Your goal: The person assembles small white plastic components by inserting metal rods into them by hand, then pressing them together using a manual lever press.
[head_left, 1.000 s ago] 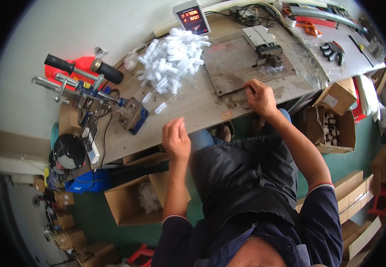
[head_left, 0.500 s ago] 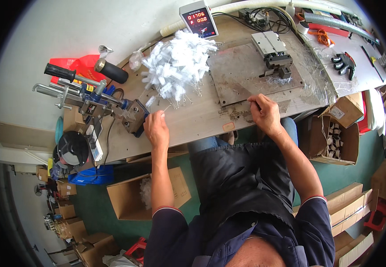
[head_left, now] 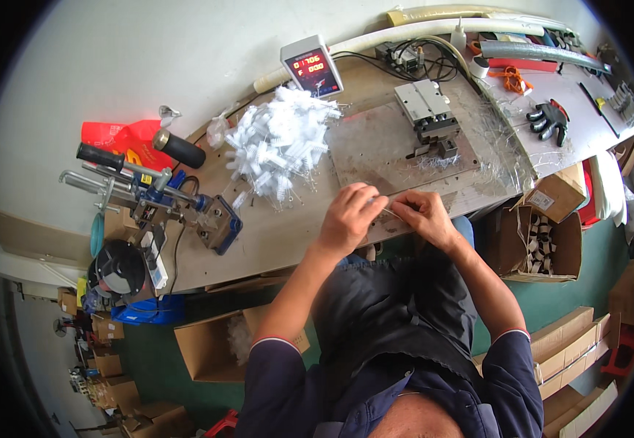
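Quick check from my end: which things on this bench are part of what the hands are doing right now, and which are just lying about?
In use:
left hand
right hand
thin clear strand pinched between them
metal plate
white plastic pieces

Lying about:
black glove
counter display
black-handled tool
red bag
cardboard box

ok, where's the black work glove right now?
Head view, upper right: the black work glove lies on the white bench top, right of the metal clamp block, below the orange cord.
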The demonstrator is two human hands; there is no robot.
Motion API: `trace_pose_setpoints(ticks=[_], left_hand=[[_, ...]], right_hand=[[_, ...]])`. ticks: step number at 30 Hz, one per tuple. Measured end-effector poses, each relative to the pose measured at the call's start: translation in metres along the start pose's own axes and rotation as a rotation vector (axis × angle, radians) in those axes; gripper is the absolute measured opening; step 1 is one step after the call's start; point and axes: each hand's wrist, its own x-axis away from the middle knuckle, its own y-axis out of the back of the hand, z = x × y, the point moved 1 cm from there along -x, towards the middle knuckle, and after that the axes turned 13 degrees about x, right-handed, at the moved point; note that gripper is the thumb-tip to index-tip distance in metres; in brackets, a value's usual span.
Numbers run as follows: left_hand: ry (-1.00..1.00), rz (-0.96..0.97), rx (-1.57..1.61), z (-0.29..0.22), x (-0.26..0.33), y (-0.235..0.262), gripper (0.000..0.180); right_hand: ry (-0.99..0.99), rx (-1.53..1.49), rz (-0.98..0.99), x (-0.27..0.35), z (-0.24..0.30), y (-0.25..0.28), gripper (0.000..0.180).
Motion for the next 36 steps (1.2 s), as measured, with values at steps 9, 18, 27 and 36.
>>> trace_pose_setpoints(ticks=[9,18,27,36], left_hand=[[-0.267,0.247,0.095,-0.008,-0.051,-0.056,0.029],[0.005,-0.213,0.074,0.055,-0.088,-0.068,0.023],[0.358,-0.283,0.334,0.101,-0.079,-0.098,0.013],[0.441,-0.223,0.403,0.112,-0.075,-0.099,0.012]], right_hand=[[-0.076,0.239,0.011,0.024,-0.011,0.064,0.019],[-0.136,0.398,-0.327,0.013,-0.03,0.081,0.023],[-0.305,0.548,-0.394,-0.018,-0.034,0.08,0.021],[-0.307,0.619,-0.49,-0.025,-0.031,0.064,0.019]])
